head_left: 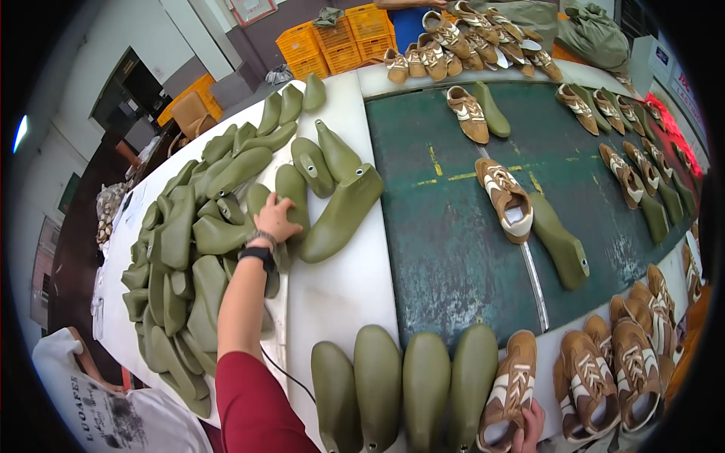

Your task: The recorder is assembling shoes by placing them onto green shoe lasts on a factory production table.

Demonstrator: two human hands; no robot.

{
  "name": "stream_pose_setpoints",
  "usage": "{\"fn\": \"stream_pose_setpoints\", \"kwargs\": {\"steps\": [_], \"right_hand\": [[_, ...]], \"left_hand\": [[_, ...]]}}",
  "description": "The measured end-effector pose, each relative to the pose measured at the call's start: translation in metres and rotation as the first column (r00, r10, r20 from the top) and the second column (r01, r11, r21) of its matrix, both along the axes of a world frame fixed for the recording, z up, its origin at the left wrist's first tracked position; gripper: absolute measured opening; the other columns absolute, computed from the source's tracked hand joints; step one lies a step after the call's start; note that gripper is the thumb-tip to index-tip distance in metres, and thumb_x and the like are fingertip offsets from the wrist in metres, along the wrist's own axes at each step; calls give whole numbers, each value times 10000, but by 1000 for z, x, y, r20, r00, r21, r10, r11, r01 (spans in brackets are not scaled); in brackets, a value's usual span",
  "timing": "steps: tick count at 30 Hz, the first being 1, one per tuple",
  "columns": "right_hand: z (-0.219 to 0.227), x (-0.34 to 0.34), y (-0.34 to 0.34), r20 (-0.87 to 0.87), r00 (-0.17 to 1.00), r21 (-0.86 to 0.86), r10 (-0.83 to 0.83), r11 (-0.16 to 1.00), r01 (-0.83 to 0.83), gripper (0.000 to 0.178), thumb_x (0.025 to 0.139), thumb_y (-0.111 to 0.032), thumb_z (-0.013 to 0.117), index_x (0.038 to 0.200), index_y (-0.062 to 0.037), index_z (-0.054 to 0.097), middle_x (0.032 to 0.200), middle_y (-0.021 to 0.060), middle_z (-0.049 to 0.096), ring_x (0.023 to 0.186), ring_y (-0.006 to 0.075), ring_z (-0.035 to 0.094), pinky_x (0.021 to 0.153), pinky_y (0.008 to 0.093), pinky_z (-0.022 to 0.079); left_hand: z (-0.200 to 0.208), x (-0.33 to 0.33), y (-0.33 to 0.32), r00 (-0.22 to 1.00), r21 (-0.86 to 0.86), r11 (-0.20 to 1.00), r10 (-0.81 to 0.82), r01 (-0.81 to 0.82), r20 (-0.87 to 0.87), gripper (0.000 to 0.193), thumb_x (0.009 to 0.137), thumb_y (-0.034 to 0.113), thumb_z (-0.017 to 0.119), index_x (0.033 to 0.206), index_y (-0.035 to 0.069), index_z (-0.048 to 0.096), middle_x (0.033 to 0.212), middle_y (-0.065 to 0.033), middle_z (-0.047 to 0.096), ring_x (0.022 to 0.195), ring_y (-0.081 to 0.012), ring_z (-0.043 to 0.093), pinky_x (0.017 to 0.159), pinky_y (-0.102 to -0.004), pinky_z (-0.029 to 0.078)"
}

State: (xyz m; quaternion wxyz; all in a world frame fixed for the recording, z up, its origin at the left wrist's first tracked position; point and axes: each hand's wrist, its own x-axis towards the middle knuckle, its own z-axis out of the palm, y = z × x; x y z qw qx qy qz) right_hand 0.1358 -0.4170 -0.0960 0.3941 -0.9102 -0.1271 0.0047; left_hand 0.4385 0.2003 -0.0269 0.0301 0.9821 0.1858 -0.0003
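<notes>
My left hand reaches over the edge of a heap of olive-green shoe lasts. Its fingers are spread and rest against a last standing among the others. Close by on its right lie a large last and two smaller ones. At the lower right my right hand grips the heel end of a brown and white sneaker, with some fingers at its opening. A row of several lasts lies just left of that sneaker, toes pointing away from me.
A green conveyor belt carries sneakers, each beside a last. More sneakers crowd the near right edge; another pile sits at the far end, where a person in blue stands. Orange crates are stacked behind. Another person's white shirt shows lower left.
</notes>
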Motion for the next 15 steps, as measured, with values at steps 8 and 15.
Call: {"fn": "stream_pose_setpoints", "kwargs": {"steps": [8, 15], "right_hand": [[0, 6, 11, 82, 995, 92, -58, 994, 51, 400, 794, -191, 519, 1130, 25, 537, 1250, 263, 472, 1102, 421, 459, 973, 467, 337], [3, 6, 15, 122, 991, 108, -48, 994, 35, 399, 772, -127, 538, 1147, 12, 541, 1258, 247, 469, 1108, 400, 460, 976, 456, 341]], "left_hand": [[4, -147, -69, 961, -157, 949, -262, 274, 90, 588, 553, 203, 797, 1099, 208, 579, 1444, -127, 291, 1156, -344, 482, 932, -594, 350], [28, -268, -114, 959, -186, 945, -282, 270, -39, 573, 600, 160, 788, 1125, 187, 560, 1457, -146, 252, 1238, -363, 405, 990, -601, 305]]}}
